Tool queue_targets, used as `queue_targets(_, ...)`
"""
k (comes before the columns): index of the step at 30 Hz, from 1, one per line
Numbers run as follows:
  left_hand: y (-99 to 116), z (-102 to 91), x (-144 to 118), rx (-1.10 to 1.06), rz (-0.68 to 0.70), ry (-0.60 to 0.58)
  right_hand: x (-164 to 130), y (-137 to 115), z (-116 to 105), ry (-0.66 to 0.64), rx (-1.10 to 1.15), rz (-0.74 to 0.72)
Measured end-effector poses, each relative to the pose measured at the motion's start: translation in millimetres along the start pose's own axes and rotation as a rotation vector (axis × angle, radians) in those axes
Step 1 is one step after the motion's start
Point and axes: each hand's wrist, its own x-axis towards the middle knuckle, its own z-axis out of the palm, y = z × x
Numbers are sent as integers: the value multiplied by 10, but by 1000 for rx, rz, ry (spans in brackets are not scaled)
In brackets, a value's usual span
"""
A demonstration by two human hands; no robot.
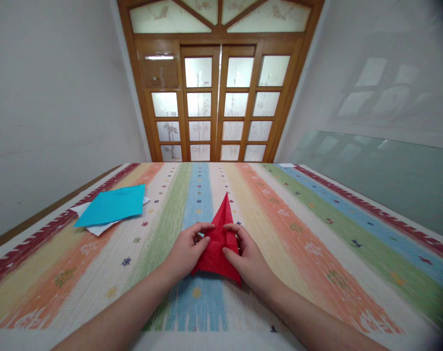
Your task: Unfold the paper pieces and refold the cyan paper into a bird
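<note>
A counter (316, 234) spread with a striped, many-coloured cloth runs toward wooden glazed doors (219, 107) at the far end of a pale room. At its near middle lies a folded red paper (221, 239), a long point aimed away from the person. The left hand (186, 253) pinches the paper's left edge, thumb on top; the right hand (245, 256) holds the right side, fingertips pressing toward the centre line. Doing this fold well likely means keeping both flaps meeting evenly along the middle and holding the model flat before creasing firmly. Well apart, at far left, a blue sheet (113, 204) rests on white paper (97, 226).
</note>
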Motion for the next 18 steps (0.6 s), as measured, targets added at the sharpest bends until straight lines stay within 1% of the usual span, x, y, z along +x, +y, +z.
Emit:
queue_targets(2,6,-7,2,48,-25,-3,2,-20,-6,20,-4,-18)
queue_targets(4,22,-5,-12,86,-6,-10,-1,-32,-11,24,-13,-24)
queue_targets(9,32,26,-96,183,124,-93,-2,-12,-30,56,-47,-44)
queue_targets(11,14,37,-119,212,157,-118,-1,9,-36,67,-62,-43)
queue_targets(15,-8,40,-119,253,140,-102,-1,31,-29,27,-55,-47)
queue_targets(18,28,25,-110,270,145,-98,-6,19,-12,-4,-57,-49)
